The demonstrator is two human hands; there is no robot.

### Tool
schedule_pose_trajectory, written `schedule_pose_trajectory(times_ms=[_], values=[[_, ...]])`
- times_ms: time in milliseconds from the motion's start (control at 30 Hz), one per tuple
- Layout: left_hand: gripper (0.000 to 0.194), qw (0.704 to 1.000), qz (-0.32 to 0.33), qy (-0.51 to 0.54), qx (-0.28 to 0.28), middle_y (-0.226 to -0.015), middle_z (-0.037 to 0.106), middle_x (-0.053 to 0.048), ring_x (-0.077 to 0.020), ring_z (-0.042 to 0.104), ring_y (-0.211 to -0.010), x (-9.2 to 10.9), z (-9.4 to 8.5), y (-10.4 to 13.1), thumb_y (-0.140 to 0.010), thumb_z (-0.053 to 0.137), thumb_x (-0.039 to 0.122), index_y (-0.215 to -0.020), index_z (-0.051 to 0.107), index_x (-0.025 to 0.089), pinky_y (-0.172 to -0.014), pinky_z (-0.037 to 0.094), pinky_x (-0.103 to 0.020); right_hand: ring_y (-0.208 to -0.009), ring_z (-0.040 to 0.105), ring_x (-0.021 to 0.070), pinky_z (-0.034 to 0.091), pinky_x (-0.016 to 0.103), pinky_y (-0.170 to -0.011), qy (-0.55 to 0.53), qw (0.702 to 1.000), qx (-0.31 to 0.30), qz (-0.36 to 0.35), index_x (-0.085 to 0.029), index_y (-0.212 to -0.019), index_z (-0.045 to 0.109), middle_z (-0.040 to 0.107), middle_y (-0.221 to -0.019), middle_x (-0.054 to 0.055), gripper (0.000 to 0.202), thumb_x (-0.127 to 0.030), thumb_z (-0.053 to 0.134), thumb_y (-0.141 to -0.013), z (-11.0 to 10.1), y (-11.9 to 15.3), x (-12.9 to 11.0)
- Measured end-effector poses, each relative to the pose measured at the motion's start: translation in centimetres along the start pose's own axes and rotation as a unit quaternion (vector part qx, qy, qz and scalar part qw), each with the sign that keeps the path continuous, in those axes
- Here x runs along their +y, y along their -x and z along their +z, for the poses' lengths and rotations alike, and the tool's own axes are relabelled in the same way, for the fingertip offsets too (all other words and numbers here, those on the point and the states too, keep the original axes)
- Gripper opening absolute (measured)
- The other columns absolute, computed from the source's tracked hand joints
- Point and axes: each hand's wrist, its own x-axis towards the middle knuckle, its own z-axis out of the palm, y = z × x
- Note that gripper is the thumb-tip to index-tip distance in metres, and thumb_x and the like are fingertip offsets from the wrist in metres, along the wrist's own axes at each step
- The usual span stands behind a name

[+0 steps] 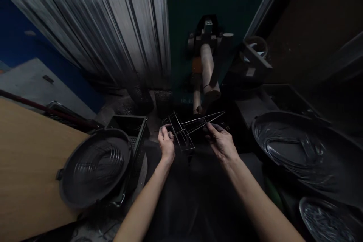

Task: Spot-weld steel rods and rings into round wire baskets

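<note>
Between my two hands hangs a wire rack (178,131), a frame of thin metal rods with a long pointed part stretching to the right. My left hand (166,141) is closed on the rack's left side, thumb up. At the pointed part, my right hand (222,140) pinches the rods between thumb and fingers. Just beyond the rack are the two pale cylindrical arms of a green machine, the upper arm (208,70) and the lower arm (196,100). Whether the rack touches the lower arm I cannot tell.
A round dark basin (96,193) with curved wires stands at the left, beside a dark crate (143,121). On the right are a large basin (259,151) of wire pieces and a smaller bowl (304,215) of small metal parts. Corrugated metal sheeting (127,19) rises behind.
</note>
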Motion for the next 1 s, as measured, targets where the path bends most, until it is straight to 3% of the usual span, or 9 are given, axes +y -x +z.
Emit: schedule_pose_trajectory(times_ms=[533, 733, 1000], values=[[0.035, 1.0, -0.013, -0.002, -0.005, -0.048, 0.028, 0.009, -0.0047, 0.026, -0.04, 0.5, 0.7, -0.6, -0.085, 0.048, 0.05, -0.089, 0.056, 0.016, -0.04, 0.018, -0.015, -0.057, 0.061, 0.0081, 0.042, 0.01, -0.04, 0.012, 0.999, 0.023, 0.031, -0.015, -0.069, 0.065, 0.065, -0.062, -0.001, 0.028, -0.016, 0.085, -0.05, 0.8, -0.5, -0.8], [0.033, 1.0, -0.022, -0.009, -0.006, -0.05, 0.029, 0.008, -0.0045, 0.027, -0.041, 1.5, 1.1, -0.7, -0.086, 0.048, 0.048, -0.089, 0.057, 0.016, -0.04, 0.018, -0.015, -0.055, 0.06, 0.0069, 0.043, 0.01, -0.042, -0.007, 0.998, 0.037, 0.058, -0.015, -0.065, 0.064, 0.064, -0.062, -0.001, 0.02, -0.01, 0.08, -0.055, 1.6, -0.4, -1.6], [0.032, 0.998, -0.053, 0.032, -0.017, -0.05, 0.026, 0.009, -0.0031, 0.022, -0.04, 2.9, 1.2, -0.4, -0.084, 0.052, 0.046, -0.09, 0.058, 0.014, -0.04, 0.014, -0.016, -0.056, 0.061, 0.0081, 0.044, 0.012, -0.042, -0.001, 0.999, 0.026, 0.047, -0.015, -0.069, 0.065, 0.065, -0.064, -0.001, 0.022, -0.015, 0.083, -0.057, 1.2, -0.2, -1.2]])
